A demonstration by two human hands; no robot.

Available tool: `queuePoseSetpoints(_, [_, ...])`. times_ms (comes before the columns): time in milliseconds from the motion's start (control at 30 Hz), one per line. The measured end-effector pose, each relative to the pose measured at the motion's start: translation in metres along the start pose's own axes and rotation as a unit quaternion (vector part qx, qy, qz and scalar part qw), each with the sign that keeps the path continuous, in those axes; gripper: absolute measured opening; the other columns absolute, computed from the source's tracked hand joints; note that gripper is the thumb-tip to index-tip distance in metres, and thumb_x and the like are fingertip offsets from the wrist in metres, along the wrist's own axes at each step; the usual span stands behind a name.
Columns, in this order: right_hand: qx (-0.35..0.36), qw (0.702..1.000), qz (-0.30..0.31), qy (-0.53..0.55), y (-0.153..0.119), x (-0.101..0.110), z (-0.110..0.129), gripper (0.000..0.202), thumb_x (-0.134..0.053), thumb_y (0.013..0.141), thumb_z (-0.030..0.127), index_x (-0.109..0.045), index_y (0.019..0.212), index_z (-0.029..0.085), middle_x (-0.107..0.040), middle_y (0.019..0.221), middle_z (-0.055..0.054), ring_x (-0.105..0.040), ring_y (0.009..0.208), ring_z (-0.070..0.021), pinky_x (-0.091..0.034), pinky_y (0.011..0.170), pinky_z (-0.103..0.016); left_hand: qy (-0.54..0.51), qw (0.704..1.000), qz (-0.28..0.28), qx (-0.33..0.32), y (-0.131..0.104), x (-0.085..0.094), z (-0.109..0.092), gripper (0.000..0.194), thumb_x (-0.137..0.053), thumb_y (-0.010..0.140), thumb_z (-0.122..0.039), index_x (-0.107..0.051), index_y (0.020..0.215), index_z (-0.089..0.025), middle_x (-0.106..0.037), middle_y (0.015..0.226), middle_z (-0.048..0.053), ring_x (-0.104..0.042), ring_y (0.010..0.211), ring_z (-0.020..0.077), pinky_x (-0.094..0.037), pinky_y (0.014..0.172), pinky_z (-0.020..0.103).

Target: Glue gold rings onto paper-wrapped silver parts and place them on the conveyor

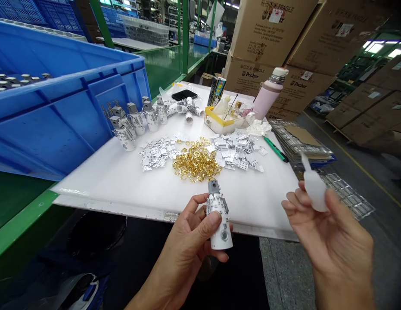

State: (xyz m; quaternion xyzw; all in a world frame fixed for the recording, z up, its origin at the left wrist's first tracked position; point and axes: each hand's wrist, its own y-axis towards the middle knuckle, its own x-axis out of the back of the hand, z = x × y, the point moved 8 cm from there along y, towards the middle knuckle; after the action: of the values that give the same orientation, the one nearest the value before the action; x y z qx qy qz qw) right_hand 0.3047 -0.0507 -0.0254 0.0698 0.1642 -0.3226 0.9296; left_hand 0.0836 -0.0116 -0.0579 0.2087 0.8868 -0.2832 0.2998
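My left hand (190,237) is closed round a white cone-shaped model part (221,224) with a grey block on top and small grey details on its sides, held just over the front edge of the white tabletop (129,185). Off to the right, my right hand (329,232) pinches a small white squeeze bottle (315,189), its thin nozzle pointing up. Beyond the left hand lies a heap of gold rings (197,163). Small white plates with dark dots lie in a left pile (158,153) and a right pile (239,150).
Several similar model parts (150,116) stand beside a blue crate (100,99). Farther back are a black phone (184,94), a small yellow-edged box (219,122) and a pink bottle (268,97). A green knife (276,150) lies near the right edge. Cardboard boxes (261,38) are stacked behind.
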Motion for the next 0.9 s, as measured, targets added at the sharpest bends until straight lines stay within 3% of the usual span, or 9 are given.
queuePoseSetpoints(67, [0.014, 0.994, 0.031, -0.105, 0.020, 0.011, -0.008, 0.023, -0.072, 0.077, 0.036, -0.069, 0.092, 0.019, -0.068, 0.087, -0.006, -0.064, 0.082, -0.0205, -0.053, 0.074, -0.037, 0.004, 1.000, -0.006, 0.006, -0.002, 0.002, -0.001, 0.033, -0.064, 0.086, -0.028, -0.051, 0.116, -0.019, -0.063, 0.077, 0.002, -0.056, 0.064, 0.0101, -0.051, 0.048, 0.016])
queuePoseSetpoints(133, [0.070, 0.960, 0.048, -0.269, 0.037, 0.019, -0.013, 0.032, -0.071, 0.077, 0.041, -0.066, 0.100, 0.020, -0.069, 0.101, -0.009, -0.064, 0.092, -0.0242, -0.051, 0.080, -0.039, 0.007, 1.000, -0.012, 0.008, -0.003, 0.005, -0.003, 0.032, -0.063, 0.087, -0.028, -0.051, 0.115, -0.020, -0.066, 0.084, 0.004, -0.059, 0.069, 0.0120, -0.052, 0.050, 0.018])
queuePoseSetpoints(300, [0.162, 0.860, -0.003, -0.483, 0.056, 0.027, -0.015, 0.035, -0.072, 0.075, 0.045, -0.065, 0.098, 0.020, -0.066, 0.090, -0.005, -0.058, 0.075, -0.0208, -0.043, 0.071, -0.035, 0.018, 0.998, -0.056, 0.013, -0.006, 0.022, -0.009, 0.035, -0.064, 0.086, -0.029, -0.050, 0.117, -0.021, -0.070, 0.105, 0.009, -0.064, 0.080, 0.0145, -0.054, 0.055, 0.020])
queuePoseSetpoints(433, [0.190, 0.782, 0.020, -0.593, 0.053, 0.013, -0.017, 0.032, -0.061, 0.083, 0.046, -0.064, 0.103, 0.021, -0.064, 0.083, -0.003, -0.056, 0.069, -0.0195, -0.041, 0.064, -0.033, 0.018, 0.996, -0.091, 0.007, -0.009, 0.034, -0.016, 0.035, -0.063, 0.087, -0.027, -0.051, 0.120, -0.022, -0.071, 0.109, 0.009, -0.066, 0.091, 0.0179, -0.058, 0.063, 0.023])
queuePoseSetpoints(533, [0.209, 0.790, 0.017, -0.577, 0.045, 0.009, -0.014, 0.040, -0.062, 0.083, 0.047, -0.060, 0.112, 0.018, -0.065, 0.098, -0.007, -0.056, 0.075, -0.0199, -0.044, 0.068, -0.034, 0.005, 0.993, -0.117, 0.000, -0.011, 0.043, -0.021, 0.033, -0.060, 0.088, -0.023, -0.053, 0.120, -0.023, -0.071, 0.111, 0.009, -0.067, 0.093, 0.0194, -0.059, 0.064, 0.025])
queuePoseSetpoints(667, [0.357, 0.800, -0.129, -0.464, 0.006, 0.003, 0.021, 0.033, -0.066, 0.084, 0.037, -0.062, 0.109, 0.015, -0.064, 0.095, -0.008, -0.056, 0.078, -0.0190, -0.046, 0.073, -0.034, -0.007, 0.993, -0.118, 0.003, -0.013, 0.047, -0.024, 0.035, -0.061, 0.087, -0.022, -0.053, 0.122, -0.023, -0.071, 0.113, 0.009, -0.067, 0.094, 0.0199, -0.059, 0.067, 0.026])
queuePoseSetpoints(733, [0.393, 0.800, -0.066, -0.448, -0.009, -0.028, 0.022, 0.014, -0.064, 0.087, 0.028, -0.066, 0.095, 0.017, -0.063, 0.086, -0.005, -0.056, 0.077, -0.0178, -0.044, 0.073, -0.032, -0.008, 0.995, -0.102, 0.008, -0.014, 0.045, -0.025, 0.035, -0.062, 0.086, -0.024, -0.055, 0.121, -0.022, -0.071, 0.113, 0.010, -0.067, 0.096, 0.0208, -0.058, 0.069, 0.027])
queuePoseSetpoints(833, [0.340, 0.795, 0.175, -0.471, -0.014, -0.094, -0.010, 0.007, -0.057, 0.091, 0.021, -0.064, 0.088, 0.019, -0.062, 0.082, -0.003, -0.055, 0.076, -0.0176, -0.044, 0.069, -0.031, -0.011, 0.996, -0.092, 0.008, -0.015, 0.042, -0.025, 0.033, -0.063, 0.085, -0.023, -0.057, 0.118, -0.022, -0.072, 0.111, 0.010, -0.067, 0.096, 0.0208, -0.058, 0.069, 0.027])
queuePoseSetpoints(900, [0.311, 0.772, 0.254, -0.494, -0.013, -0.123, -0.032, 0.008, -0.055, 0.091, 0.020, -0.062, 0.092, 0.019, -0.062, 0.086, -0.005, -0.055, 0.082, -0.0202, -0.046, 0.072, -0.034, -0.019, 0.995, -0.099, 0.003, -0.016, 0.043, -0.024, 0.033, -0.065, 0.084, -0.023, -0.058, 0.117, -0.022, -0.073, 0.108, 0.008, -0.068, 0.092, 0.0203, -0.058, 0.067, 0.026])
